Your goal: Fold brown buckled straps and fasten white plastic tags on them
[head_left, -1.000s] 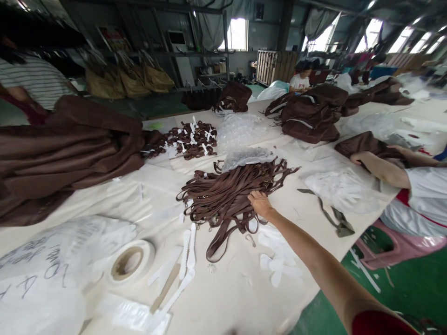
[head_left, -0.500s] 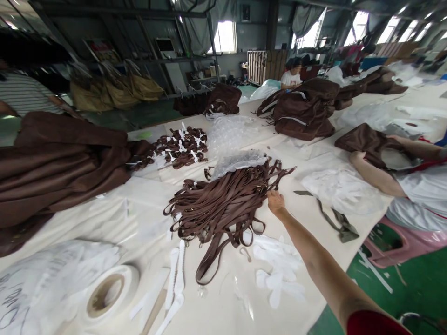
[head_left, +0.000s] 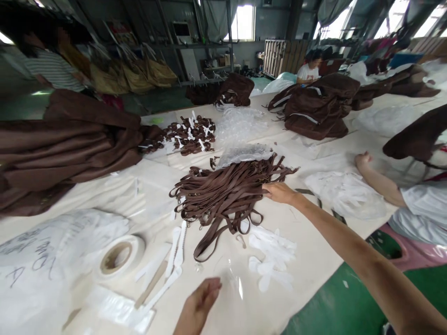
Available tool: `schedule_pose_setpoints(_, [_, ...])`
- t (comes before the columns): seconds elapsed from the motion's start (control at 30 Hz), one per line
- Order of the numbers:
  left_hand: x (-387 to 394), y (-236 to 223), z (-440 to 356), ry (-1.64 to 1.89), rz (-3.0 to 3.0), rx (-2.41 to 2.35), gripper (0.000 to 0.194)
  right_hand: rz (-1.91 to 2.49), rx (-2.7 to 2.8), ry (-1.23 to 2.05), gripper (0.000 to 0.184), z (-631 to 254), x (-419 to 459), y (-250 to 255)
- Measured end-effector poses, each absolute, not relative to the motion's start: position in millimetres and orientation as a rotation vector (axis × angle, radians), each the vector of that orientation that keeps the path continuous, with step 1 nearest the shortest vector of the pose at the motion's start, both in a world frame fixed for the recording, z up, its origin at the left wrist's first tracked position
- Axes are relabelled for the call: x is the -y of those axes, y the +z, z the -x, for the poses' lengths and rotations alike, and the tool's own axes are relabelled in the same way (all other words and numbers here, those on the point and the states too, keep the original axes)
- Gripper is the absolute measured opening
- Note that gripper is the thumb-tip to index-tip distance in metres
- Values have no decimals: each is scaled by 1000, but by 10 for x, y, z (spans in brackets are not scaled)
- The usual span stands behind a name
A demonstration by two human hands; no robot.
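Note:
A pile of long brown straps with metal clips lies in the middle of the table. At the pile's right edge, my right hand is closed, its fingertips pinching a brown strap; the fingertips are partly hidden among the straps. My left hand hovers over the near part of the table, fingers loosely extended and nothing in them. Between the hands, one strap loop hangs out of the pile towards me. White glove-like pieces lie to the right of that loop. Clear plastic wrap covers the pile's far side.
At the near left are a tape roll, white strips and a marked white bag. Brown fabric is heaped farther left. Brown bags stand at the back. On the right, a co-worker's hand rests beside a plastic bag.
My left hand has come into view at the bottom. My right hand has shifted a little along the pile's right edge. The co-worker's brown bag has moved right, away from one of their hands.

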State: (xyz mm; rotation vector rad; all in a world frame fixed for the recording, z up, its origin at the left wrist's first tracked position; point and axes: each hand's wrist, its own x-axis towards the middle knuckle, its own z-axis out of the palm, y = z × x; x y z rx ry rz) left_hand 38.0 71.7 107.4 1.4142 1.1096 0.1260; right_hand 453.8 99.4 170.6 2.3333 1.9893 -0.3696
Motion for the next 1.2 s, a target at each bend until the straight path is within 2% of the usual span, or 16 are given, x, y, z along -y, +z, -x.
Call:
schedule_pose_setpoints(0.23, [-1474,2262,-1450,655,-1863,-826,46,-2079,-2575,-111,15,-4097,-952,2655])
schedule_pose_setpoints(0.33, [-1603,2685,-1710,836,-1992,-650,48,-2034,-2849,-116,14,-3926,-964,2976])
schedule_pose_setpoints(0.47, [-1709,3193,-1792,750,-1905,-393,45,-2152,-3189,-240,11,-3724,-931,3490])
schedule_pose_setpoints(0.53, [-1750,3410,-1736,660,-1763,-217,47,-2271,-3306,-261,16,-3639,-895,3780])
schedule_pose_setpoints(0.67, [-1750,3727,-1533,629,-1493,-36,31,-2442,-3411,-292,22,-3493,-855,4203])
schedule_pose_setpoints(0.8, [-1589,3861,-1386,651,-1399,-3,29,-2369,-3354,-596,22,-3279,-873,4243])
schedule_pose_setpoints(1.0, [-1315,3749,-1170,650,-1367,-12,25,-2412,-3362,-1291,9,-2860,-834,4147])
schedule_pose_setpoints(1.1, [-1234,3509,-947,564,-1317,-50,30,-2510,-3387,-1349,6,-2749,-832,4236])
schedule_pose_setpoints(1.2, [-1169,3166,-701,497,-1231,-105,32,-2538,-3422,-1263,11,-2728,-901,4346])
